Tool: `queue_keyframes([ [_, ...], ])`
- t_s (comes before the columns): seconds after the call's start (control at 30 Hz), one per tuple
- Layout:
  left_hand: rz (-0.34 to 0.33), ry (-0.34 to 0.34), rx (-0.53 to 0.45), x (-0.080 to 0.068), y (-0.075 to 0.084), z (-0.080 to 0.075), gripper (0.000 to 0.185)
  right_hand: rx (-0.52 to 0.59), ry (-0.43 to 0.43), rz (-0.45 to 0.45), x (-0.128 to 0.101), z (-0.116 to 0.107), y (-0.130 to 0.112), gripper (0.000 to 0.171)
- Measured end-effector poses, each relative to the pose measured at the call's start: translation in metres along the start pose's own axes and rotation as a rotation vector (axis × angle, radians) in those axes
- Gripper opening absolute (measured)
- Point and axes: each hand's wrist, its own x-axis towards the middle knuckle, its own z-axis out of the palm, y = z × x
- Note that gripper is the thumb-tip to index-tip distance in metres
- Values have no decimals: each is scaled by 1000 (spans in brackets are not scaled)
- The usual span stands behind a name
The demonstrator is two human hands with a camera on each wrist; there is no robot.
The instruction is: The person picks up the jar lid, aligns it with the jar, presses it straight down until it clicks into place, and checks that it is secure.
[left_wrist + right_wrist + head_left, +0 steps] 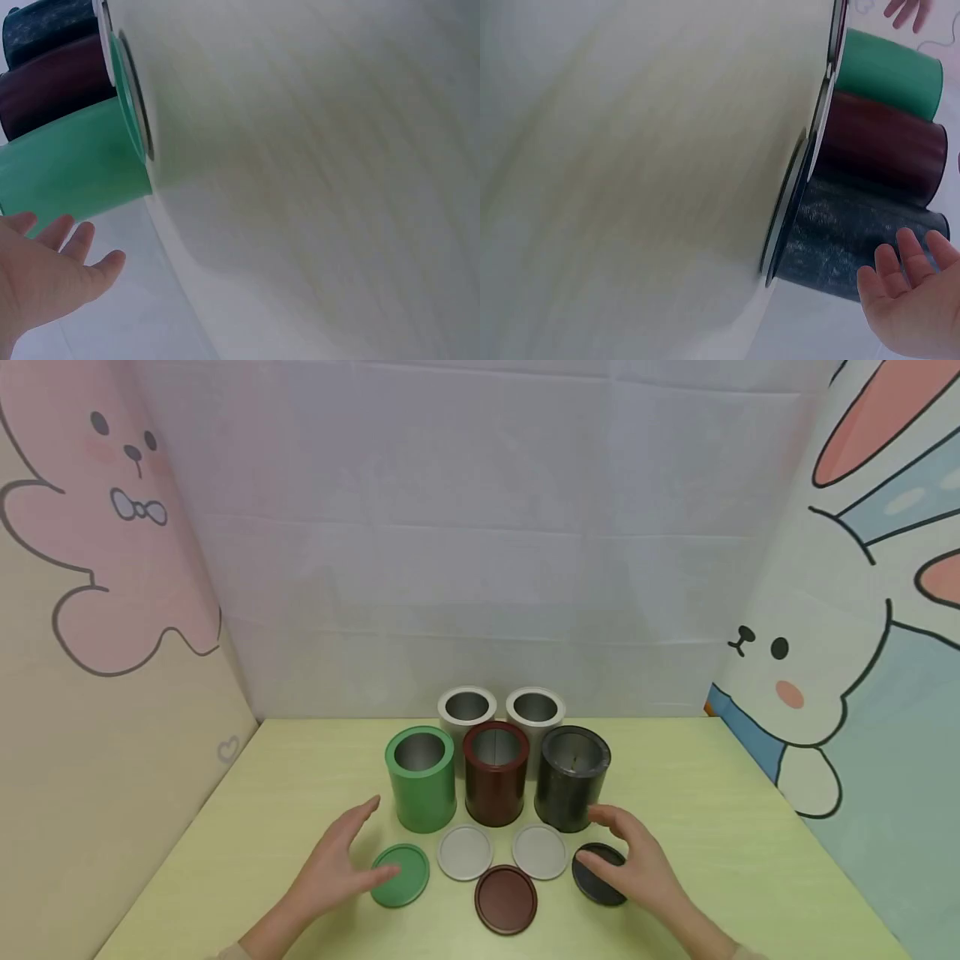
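Five open tins stand in the middle of the table: green, dark red and black in front, two white ones behind. Their lids lie flat in front: green, two white, dark red, black. My left hand hovers open beside the green lid, thumb at its edge. Over the black lid my right hand is spread open, near the black tin. The left wrist view shows the left hand below the green tin. In the right wrist view, straight fingers reach the black tin.
The pale yellow-green table is enclosed by cartoon rabbit panels on the left and right, with a white sheet at the back. Bare tabletop lies on both sides of the tins.
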Motion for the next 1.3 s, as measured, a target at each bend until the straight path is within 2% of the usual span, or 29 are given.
queue_keyframes([
  [0.33, 66, -37, 42, -1, -7, 3, 90, -73, -74, -227, 10, 20, -12, 57],
  [0.47, 86, -40, 60, -1, -12, 5, 88, -74, -155, -254, 16, 31, -17, 59],
  [0.7, 77, -72, 70, -3, -16, 6, 86, -62, -303, -261, 24, 54, -27, 61],
  [0.9, 100, -91, 98, -5, -16, 6, 89, -91, -368, -336, 32, 74, -36, 61],
  [1.13, 121, -120, 194, -6, -20, 6, 91, -121, -464, -364, 38, 90, -47, 64],
  [1.3, 116, -146, 215, -7, -23, 5, 92, -138, -459, -408, 43, 98, -54, 65],
])
